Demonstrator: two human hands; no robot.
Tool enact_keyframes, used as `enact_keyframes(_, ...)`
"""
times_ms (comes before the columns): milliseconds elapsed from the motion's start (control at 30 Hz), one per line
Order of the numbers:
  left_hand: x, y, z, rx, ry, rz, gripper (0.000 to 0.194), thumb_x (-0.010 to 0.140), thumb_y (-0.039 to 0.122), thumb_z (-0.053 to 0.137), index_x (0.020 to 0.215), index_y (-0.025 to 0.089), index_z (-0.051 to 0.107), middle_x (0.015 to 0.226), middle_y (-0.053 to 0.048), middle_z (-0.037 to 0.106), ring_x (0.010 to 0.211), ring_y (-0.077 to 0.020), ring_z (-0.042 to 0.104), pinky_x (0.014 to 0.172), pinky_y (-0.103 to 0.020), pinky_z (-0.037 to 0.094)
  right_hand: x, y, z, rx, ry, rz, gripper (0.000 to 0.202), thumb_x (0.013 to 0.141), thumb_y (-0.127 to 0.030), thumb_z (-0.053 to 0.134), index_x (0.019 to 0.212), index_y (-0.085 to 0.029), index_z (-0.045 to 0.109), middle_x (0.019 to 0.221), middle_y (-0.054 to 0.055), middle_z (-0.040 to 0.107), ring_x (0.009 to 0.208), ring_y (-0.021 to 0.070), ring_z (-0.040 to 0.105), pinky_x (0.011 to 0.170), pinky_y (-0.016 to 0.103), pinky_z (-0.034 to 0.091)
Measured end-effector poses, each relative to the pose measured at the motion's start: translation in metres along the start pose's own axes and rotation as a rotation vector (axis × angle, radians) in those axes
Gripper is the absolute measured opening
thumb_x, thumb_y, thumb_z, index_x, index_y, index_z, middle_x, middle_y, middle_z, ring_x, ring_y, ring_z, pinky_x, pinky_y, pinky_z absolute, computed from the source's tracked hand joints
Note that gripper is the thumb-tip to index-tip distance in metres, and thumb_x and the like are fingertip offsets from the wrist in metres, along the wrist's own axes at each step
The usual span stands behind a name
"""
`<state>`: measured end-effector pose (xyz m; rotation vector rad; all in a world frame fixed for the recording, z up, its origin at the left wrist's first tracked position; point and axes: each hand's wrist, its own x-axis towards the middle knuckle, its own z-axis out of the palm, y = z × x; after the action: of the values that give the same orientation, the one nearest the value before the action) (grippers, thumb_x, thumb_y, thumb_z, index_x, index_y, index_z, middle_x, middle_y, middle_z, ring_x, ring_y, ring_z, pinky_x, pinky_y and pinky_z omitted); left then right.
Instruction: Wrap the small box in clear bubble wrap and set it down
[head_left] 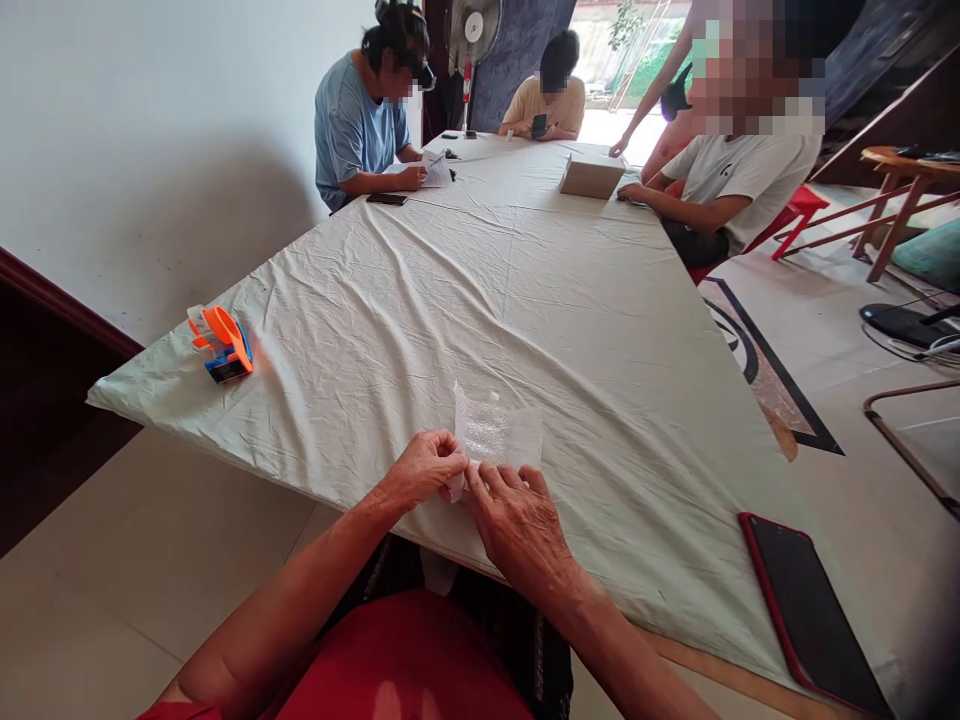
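Observation:
A small translucent sheet or pouch of bubble wrap lies on the cloth near the table's front edge. With thumb and fingertips closed, my left hand pinches its near left edge, which stands up a little. My right hand is beside it, bent fingers gripping the wrap's near edge; the thumb is mostly hidden. The fingertips of both hands almost meet. Whether anything lies inside the wrap I cannot tell.
An orange and blue tape dispenser stands at the left table edge. A red-cased phone lies at the right corner. Across the creased tablecloth sit several people, with a cardboard box, papers and a dark phone.

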<state>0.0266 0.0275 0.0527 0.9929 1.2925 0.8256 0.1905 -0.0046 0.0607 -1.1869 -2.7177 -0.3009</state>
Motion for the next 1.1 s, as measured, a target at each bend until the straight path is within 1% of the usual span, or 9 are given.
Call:
enact_keyframes(200,0.001,0.002,0.007,0.069,-0.060,-0.014,0.003,0.069,0.018,0.059,0.068,0.016,0.057,0.055,0.005,0.055,0.045,-0.0085,0.051,0.043,-0.019,0.044,-0.006,0.001,-0.004,0.140,0.004,-0.001,0.018,0.085,-0.007,0.056,0.095,-0.017,0.067,0.092,0.007,0.069,0.085,0.0229,0.057,0.085,0.041,0.034)
enact_keyframes(267,-0.002,0.004,0.005,0.124,-0.122,-0.015,0.009,0.070,0.016,0.055,0.071,0.015,0.063,0.055,0.003,0.058,0.048,-0.0095,0.053,0.047,-0.020,0.046,-0.007,0.002,-0.004,0.177,0.019,0.006,0.022,0.084,-0.004,0.055,0.096,-0.017,0.067,0.096,0.007,0.070,0.088,0.0229,0.058,0.089,0.042,0.034)
enact_keyframes(333,-0.006,0.005,0.003,0.215,-0.162,0.046,0.020,0.071,0.014,0.049,0.076,0.015,0.069,0.061,0.001,0.063,0.055,-0.0117,0.057,0.054,-0.022,0.048,-0.011,0.004,-0.005,0.227,0.060,0.007,0.026,0.083,-0.003,0.054,0.098,-0.019,0.068,0.102,0.007,0.071,0.096,0.0230,0.059,0.096,0.043,0.033)
enact_keyframes(400,-0.011,0.004,0.004,0.413,-0.140,0.190,0.024,0.074,0.013,0.048,0.080,0.017,0.071,0.071,-0.001,0.069,0.066,-0.0144,0.061,0.063,-0.024,0.049,-0.017,0.009,-0.003,0.282,0.124,0.039,0.025,0.085,-0.005,0.054,0.098,-0.021,0.068,0.110,0.007,0.071,0.105,0.0237,0.059,0.100,0.042,0.033)
enact_keyframes(500,-0.018,0.001,0.010,0.787,-0.028,0.385,0.016,0.080,0.018,0.056,0.084,0.019,0.072,0.085,-0.004,0.069,0.080,-0.0185,0.062,0.077,-0.029,0.050,-0.032,0.017,0.006,0.325,0.248,0.243,0.019,0.092,-0.017,0.053,0.103,-0.021,0.067,0.121,0.010,0.068,0.112,0.0264,0.059,0.095,0.042,0.039)
enact_keyframes(600,-0.021,-0.004,0.015,0.993,0.033,0.518,0.008,0.082,0.020,0.063,0.087,0.019,0.069,0.099,-0.008,0.066,0.094,-0.0228,0.061,0.087,-0.034,0.050,-0.046,0.024,0.022,0.404,0.292,0.512,0.034,0.094,-0.035,0.052,0.123,-0.019,0.059,0.124,0.014,0.066,0.106,0.0276,0.063,0.086,0.041,0.047)
enact_keyframes(800,-0.019,-0.008,0.013,1.091,-0.033,0.659,0.004,0.086,0.017,0.065,0.089,0.019,0.067,0.103,-0.008,0.066,0.101,-0.0252,0.057,0.092,-0.040,0.049,-0.047,0.025,0.037,0.688,0.073,0.853,0.060,0.086,-0.050,0.057,0.134,-0.014,0.053,0.100,0.010,0.073,0.064,0.0197,0.064,0.063,0.033,0.047)
enact_keyframes(933,-0.018,-0.008,0.012,1.104,-0.087,0.700,0.006,0.086,0.015,0.065,0.090,0.019,0.067,0.103,-0.007,0.066,0.102,-0.0245,0.056,0.092,-0.039,0.049,-0.038,0.021,0.035,0.755,0.067,0.899,0.066,0.082,-0.050,0.058,0.136,-0.011,0.051,0.082,0.004,0.070,0.058,0.0181,0.059,0.059,0.030,0.043)
enact_keyframes(1100,-0.017,-0.009,0.012,1.127,-0.090,0.731,0.008,0.088,0.015,0.064,0.092,0.020,0.067,0.103,-0.006,0.068,0.102,-0.0241,0.056,0.091,-0.038,0.048,-0.027,0.014,0.037,0.777,0.084,0.902,0.058,0.079,-0.035,0.054,0.131,-0.011,0.056,0.069,-0.001,0.062,0.060,0.0178,0.057,0.059,0.028,0.040)
